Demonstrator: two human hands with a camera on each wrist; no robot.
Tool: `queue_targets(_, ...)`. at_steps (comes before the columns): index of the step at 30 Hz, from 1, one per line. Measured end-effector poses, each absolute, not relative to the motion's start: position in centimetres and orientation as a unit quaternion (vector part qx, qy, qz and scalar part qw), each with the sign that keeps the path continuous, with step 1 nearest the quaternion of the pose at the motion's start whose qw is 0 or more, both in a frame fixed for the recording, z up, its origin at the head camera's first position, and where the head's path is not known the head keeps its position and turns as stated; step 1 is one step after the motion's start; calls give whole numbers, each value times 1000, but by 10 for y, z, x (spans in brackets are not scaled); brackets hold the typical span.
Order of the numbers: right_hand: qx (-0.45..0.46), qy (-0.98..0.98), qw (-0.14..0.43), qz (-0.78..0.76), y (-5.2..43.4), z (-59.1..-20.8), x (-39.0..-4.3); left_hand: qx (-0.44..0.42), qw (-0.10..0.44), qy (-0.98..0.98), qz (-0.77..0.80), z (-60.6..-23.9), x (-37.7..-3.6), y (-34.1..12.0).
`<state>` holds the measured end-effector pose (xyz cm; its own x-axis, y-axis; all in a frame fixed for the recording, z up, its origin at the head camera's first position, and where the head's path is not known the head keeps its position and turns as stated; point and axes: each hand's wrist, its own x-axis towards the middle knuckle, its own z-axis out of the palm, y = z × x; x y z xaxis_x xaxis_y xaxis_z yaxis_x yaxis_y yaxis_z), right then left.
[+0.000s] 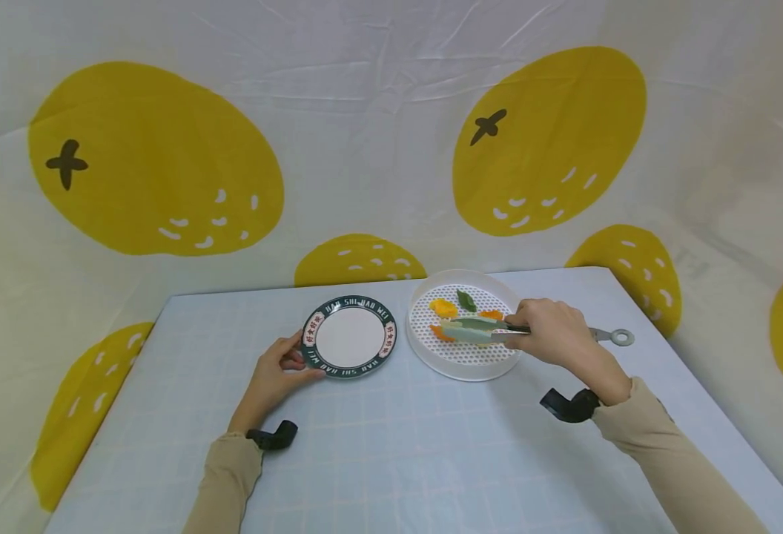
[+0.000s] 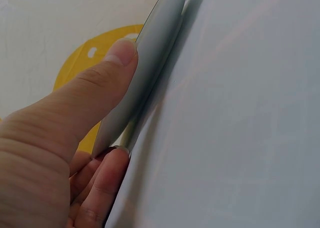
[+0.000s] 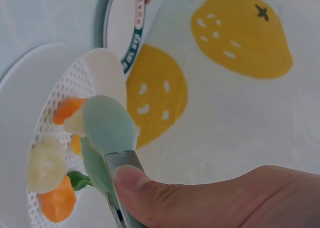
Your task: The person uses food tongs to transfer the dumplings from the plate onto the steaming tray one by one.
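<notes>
Head view: right hand (image 1: 554, 334) has its grip clamped on pale green silicone-tipped metal tongs (image 1: 491, 331), thumb and fingers wrapped round the mid-shaft. Tongs lie near level, long axis running left-right across the counter; tips point left over the white perforated round tray (image 1: 431, 348), ring-end of the handle sticks out right, past the hand. Tong tips sit close together near an orange food piece (image 1: 441, 333) at the tray's left-centre. More orange pieces and a dark green leaf (image 1: 466, 300) lie toward the tray's far side.

Left hand (image 1: 276, 377) pinches the near-left rim of the small round white plate with dark green lettered border (image 1: 348, 337), thumb on top, fingers under; plate rests on the pale blue gridded counter (image 1: 391, 445), just left of the tray. Border reads "HAO SHI HAO WEI" along the top arc, w/ red characters in white panels at the sides, too small to read.

Left wrist view shows only the plate's edge-on rim (image 2: 150, 72), thumb (image 2: 95, 87) pressing on it and a fingertip below – no lettering visible. Right wrist view shows what the head view doesn't: a pale cream food piece (image 3: 46, 164) in the tray, and the thumb (image 3: 150, 193) pressing the metal arm.

Backdrop: white cloth w/ big yellow lemon prints (image 1: 151, 163).
</notes>
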<state>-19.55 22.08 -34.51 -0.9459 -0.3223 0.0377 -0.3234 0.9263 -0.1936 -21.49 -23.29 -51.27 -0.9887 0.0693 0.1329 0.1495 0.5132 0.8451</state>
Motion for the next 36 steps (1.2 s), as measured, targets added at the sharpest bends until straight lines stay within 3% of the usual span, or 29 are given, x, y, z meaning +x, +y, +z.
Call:
queue_targets(20, 158, -980, -91, 80, 230, -345, -198, -64, 38, -869, -489, -511, -215, -232)
queue_targets(29, 150, -983, -89, 60, 225, -348, -199, -52, 26, -870, -489, -508, -213, -229)
queue_targets(36, 182, -981, -56, 42, 226, -349, -197, -51, 23, -874, -483, -509, -213, -230)
